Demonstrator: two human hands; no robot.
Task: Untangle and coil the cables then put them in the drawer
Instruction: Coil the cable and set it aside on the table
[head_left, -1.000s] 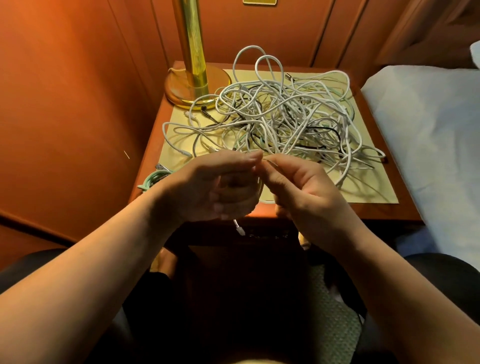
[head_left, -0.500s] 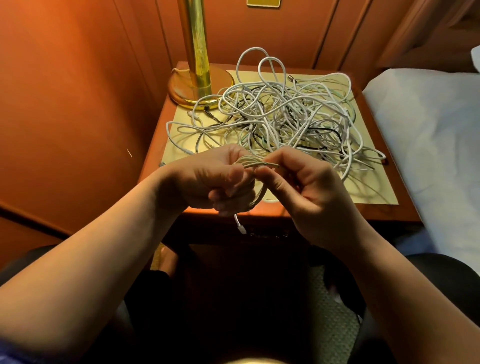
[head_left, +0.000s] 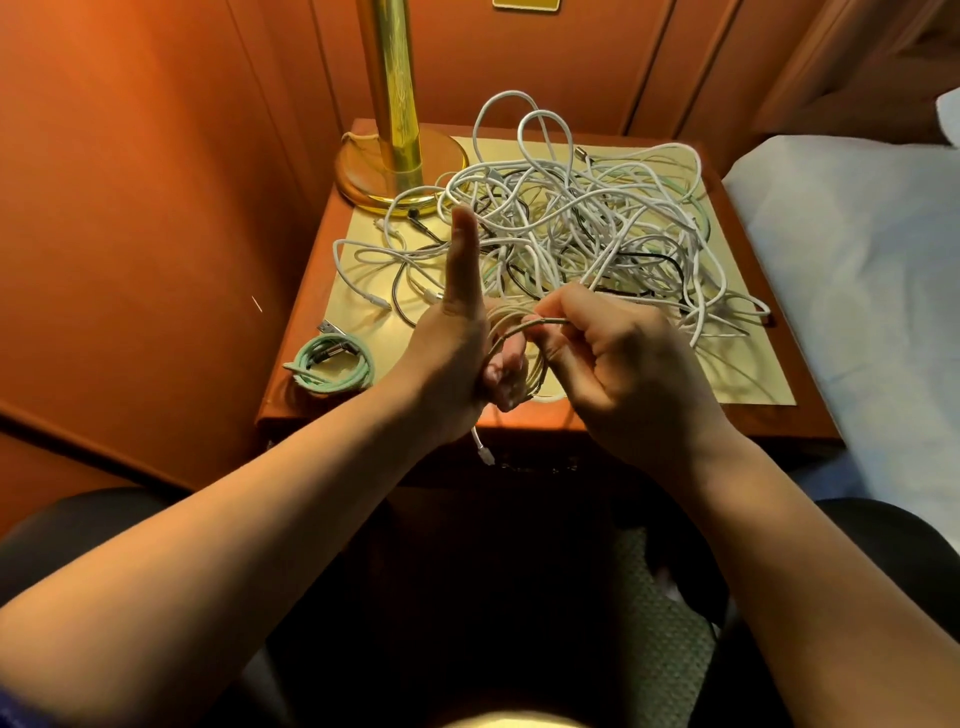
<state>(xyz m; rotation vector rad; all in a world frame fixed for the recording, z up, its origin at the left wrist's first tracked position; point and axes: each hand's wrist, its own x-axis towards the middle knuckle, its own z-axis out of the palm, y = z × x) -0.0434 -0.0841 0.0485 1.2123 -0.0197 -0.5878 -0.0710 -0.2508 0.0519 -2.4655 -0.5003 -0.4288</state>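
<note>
A big tangle of white and black cables (head_left: 587, 234) covers the top of the wooden nightstand (head_left: 550, 421). A small white cable coil (head_left: 540, 384) hangs over the nightstand's front edge, looped around the curled lower fingers of my left hand (head_left: 457, 343), whose index finger points straight up. One plug end (head_left: 485, 457) dangles below that hand. My right hand (head_left: 618, 364) pinches a strand of the same cable (head_left: 545, 323) just to the right of the coil. A finished mint-green coil (head_left: 332, 364) lies at the nightstand's front left corner. The drawer front is dark and hard to make out.
A brass lamp base (head_left: 400, 171) stands at the back left of the nightstand. Wood-panelled wall closes the left and back. A white bed sheet (head_left: 852, 291) borders the right side. My dark-clothed knees lie below at both sides.
My left hand has turned and its index finger has straightened upward. My right hand carried the strand around the coil. The green coil has come into view beside my left hand.
</note>
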